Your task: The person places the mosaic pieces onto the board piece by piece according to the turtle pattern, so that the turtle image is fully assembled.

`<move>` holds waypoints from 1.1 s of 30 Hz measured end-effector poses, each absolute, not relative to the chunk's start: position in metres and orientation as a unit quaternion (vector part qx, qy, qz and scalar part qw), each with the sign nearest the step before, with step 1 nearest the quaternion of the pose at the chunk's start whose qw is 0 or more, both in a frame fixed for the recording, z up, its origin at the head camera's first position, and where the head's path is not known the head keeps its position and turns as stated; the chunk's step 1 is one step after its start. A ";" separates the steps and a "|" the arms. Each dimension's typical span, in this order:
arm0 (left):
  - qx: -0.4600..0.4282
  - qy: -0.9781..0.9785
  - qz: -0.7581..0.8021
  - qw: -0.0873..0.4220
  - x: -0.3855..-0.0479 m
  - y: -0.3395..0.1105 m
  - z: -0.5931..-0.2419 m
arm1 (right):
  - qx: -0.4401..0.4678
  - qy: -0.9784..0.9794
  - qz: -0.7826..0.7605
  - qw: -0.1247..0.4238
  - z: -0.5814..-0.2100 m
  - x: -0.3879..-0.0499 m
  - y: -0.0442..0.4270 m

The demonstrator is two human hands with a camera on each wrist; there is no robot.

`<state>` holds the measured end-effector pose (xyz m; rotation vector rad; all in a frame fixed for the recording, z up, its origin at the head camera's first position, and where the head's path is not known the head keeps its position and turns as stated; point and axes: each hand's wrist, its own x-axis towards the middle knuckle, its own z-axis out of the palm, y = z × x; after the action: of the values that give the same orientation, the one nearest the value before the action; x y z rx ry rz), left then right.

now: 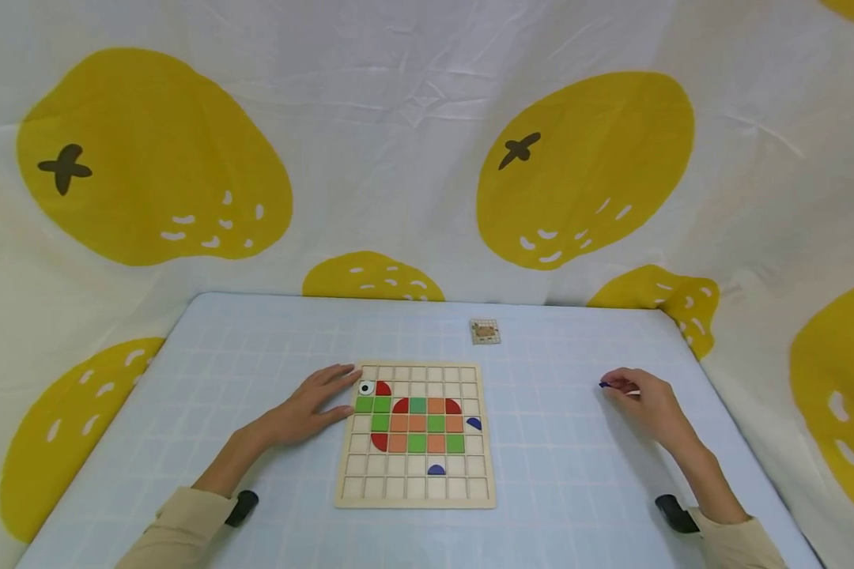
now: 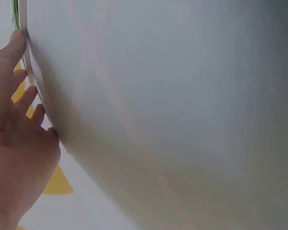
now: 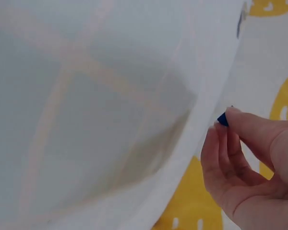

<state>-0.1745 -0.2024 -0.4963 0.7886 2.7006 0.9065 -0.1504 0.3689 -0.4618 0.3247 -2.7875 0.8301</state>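
Note:
A wooden grid board [image 1: 416,503] lies on the table, with green, orange and red pieces set in a turtle-like pattern. A round eye piece [image 1: 366,388] sits near its upper left. Two blue half-round pieces are on the board, one blue piece [image 1: 474,423] by the right edge and another lower down. My left hand [image 1: 309,407] touches the board's left edge with fingers extended; the left wrist view shows thumb and fingertips along that side. Out to the right, my right hand [image 1: 640,399] pinches a small blue piece [image 3: 223,119] between thumb and fingers, its shape partly hidden.
A small square picture card [image 1: 485,332] lies behind the board. The pale checked tablecloth [image 1: 541,490] covers the table, and a white curtain [image 1: 398,158] with yellow fruit prints hangs behind it. Black straps are on both wrists.

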 end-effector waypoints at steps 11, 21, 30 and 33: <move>0.271 0.909 0.307 0.085 -0.172 -0.202 -0.492 | 0.127 -0.941 0.298 0.099 -0.451 -0.153 0.332; 0.268 0.910 0.304 0.090 -0.171 -0.200 -0.493 | 0.144 -0.930 0.330 0.072 -0.441 -0.152 0.304; 0.268 0.909 0.306 0.089 -0.171 -0.200 -0.492 | 0.164 -0.922 0.344 0.064 -0.440 -0.151 0.279; 0.267 0.910 0.304 0.090 -0.172 -0.200 -0.493 | 0.164 -0.923 0.344 0.054 -0.438 -0.150 0.270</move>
<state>-0.1716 -0.1999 -0.4931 0.7951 2.7058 0.9032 -0.1502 0.2695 -0.4383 0.4994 -2.8049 1.0446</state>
